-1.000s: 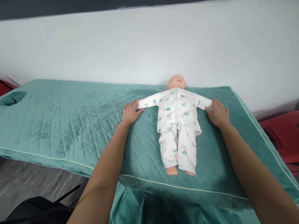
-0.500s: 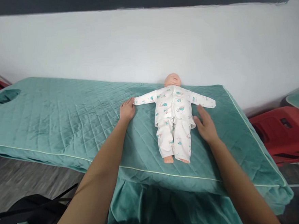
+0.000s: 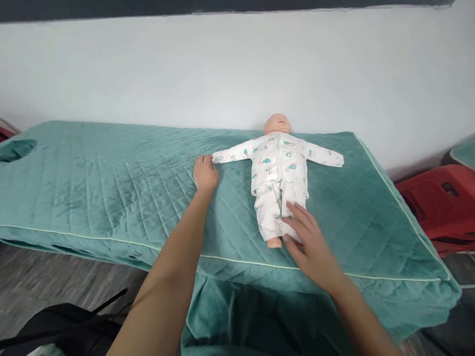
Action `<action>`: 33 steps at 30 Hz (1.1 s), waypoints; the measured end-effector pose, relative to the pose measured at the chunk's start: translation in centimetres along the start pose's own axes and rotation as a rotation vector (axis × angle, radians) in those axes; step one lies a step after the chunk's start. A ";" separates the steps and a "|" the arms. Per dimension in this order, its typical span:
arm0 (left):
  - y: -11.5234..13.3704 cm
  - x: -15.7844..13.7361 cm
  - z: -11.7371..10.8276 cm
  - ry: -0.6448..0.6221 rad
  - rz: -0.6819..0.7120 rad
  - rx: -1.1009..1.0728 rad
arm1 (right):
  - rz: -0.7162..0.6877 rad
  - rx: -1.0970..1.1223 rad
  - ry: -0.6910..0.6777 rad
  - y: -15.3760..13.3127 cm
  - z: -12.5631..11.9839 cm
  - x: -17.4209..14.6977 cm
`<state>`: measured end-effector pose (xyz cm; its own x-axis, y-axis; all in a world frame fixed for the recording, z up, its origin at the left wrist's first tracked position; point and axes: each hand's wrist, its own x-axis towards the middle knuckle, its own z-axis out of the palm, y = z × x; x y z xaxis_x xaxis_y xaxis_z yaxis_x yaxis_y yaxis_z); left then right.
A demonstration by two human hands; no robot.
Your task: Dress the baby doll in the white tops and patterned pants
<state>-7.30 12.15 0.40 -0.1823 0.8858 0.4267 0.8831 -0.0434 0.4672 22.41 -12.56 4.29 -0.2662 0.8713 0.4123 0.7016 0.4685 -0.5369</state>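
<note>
A baby doll lies face up in a white patterned pajama top and matching trousers, both sleeves spread out sideways. My left hand rests palm down on the green quilted bed cover, its fingertips right by the cuff of the sleeve on the left. Those fingers are partly foreshortened, but I see no grip on the cuff. Over the doll's lower leg on the right is my right hand, fingers spread and holding nothing; it hides that foot. The other bare foot shows below its trouser leg.
The bed runs along a white wall and has a face hole at its left end. A red plastic stool stands to the right. A black bag-like item is at lower left.
My right hand has moved from beside the doll's sleeve and waist down to its lower leg. My left hand stays by the cuff. The view has shifted slightly.
</note>
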 end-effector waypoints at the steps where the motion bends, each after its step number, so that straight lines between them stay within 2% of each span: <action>1: 0.6 -0.8 -0.3 0.023 -0.007 -0.036 | -0.002 -0.076 -0.041 -0.7 0.2 0.1; 4: 2.9 -5.5 -1.7 0.030 -0.033 -0.231 | 0.037 -0.270 -0.070 -1.5 1.4 0.1; 6: 4.8 -10.3 -2.9 -0.070 -0.043 -0.409 | 0.046 -0.335 -0.055 -1.3 2.1 0.0; 7: 5.7 -12.9 -3.6 -0.169 -0.022 -0.495 | 0.041 -0.346 -0.039 -1.0 2.4 0.0; 8: 6.6 -15.4 -4.3 -0.268 0.011 -0.543 | 0.030 -0.345 -0.021 -0.8 2.6 0.0; 10: 8.1 -19.7 -5.6 -0.363 0.044 -0.573 | -0.001 -0.314 0.022 -0.4 2.6 0.1; 13: 9.8 -23.3 -7.0 -0.416 0.072 -0.575 | -0.044 -0.211 0.066 -0.4 2.1 0.1; 19: 10.8 -24.2 -6.7 -0.386 0.113 -0.514 | -0.070 -0.012 0.051 -2.4 0.7 -0.3; 24: 10.8 -24.5 -6.5 -0.330 0.128 -0.521 | -0.016 0.009 0.073 -1.9 0.9 -0.8; 28: 10.5 -25.1 -7.2 -0.314 0.045 -0.605 | 0.052 -0.098 0.102 -0.9 1.5 -1.2; 33: 10.1 -25.2 -7.9 -0.324 -0.037 -0.740 | 0.024 -0.098 0.065 -1.0 1.4 -1.4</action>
<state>2.82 -14.22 0.51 0.0290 0.9775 0.2088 0.3429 -0.2059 0.9165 21.10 -14.02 3.24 -0.2076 0.8692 0.4487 0.7696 0.4283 -0.4736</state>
